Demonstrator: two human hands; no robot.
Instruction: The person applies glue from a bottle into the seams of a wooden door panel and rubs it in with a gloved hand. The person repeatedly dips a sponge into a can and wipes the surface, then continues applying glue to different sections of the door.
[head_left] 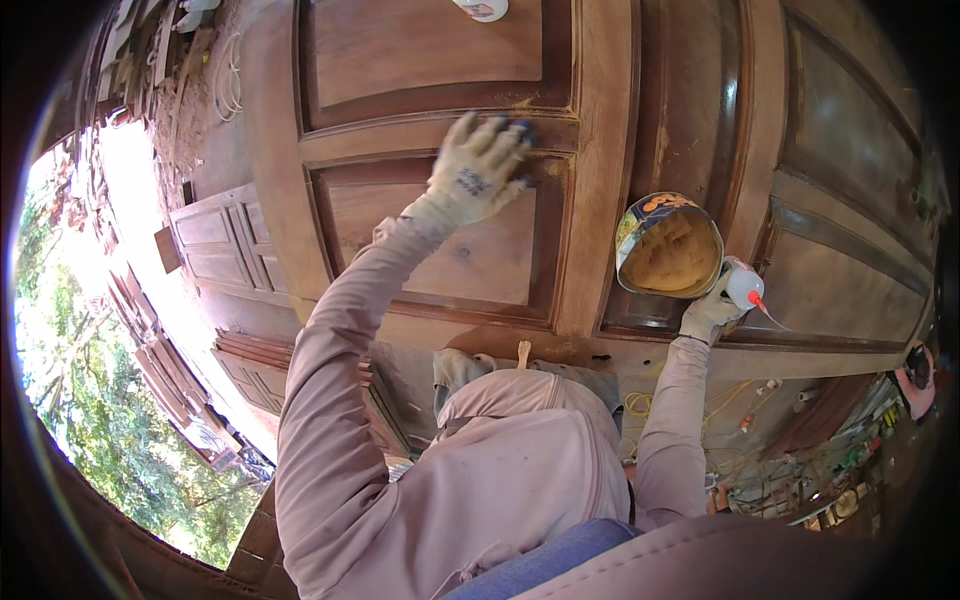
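My left hand (472,178), in a pale work glove with dark blue at the fingertips, lies over the crosspiece between two panels of a brown wooden door (600,130). Its fingers are stretched out, slightly blurred, and no held thing shows. Sawdust-like dust gathers in the panel corner beside it. At the right, my gloved right hand (706,316) is closed round a white squeeze bottle (744,287) with a red tip and thin nozzle. Right beside that hand stands an open tub (627,242) with a printed side, holding tan powder (676,256).
Another white bottle (483,9) sits on the upper panel. A second panelled door (850,260) lies at the right. Stacked door leaves (250,370) and wood pieces line the left. Yellow cord (725,400) trails over the floor; a person (917,380) is at far right.
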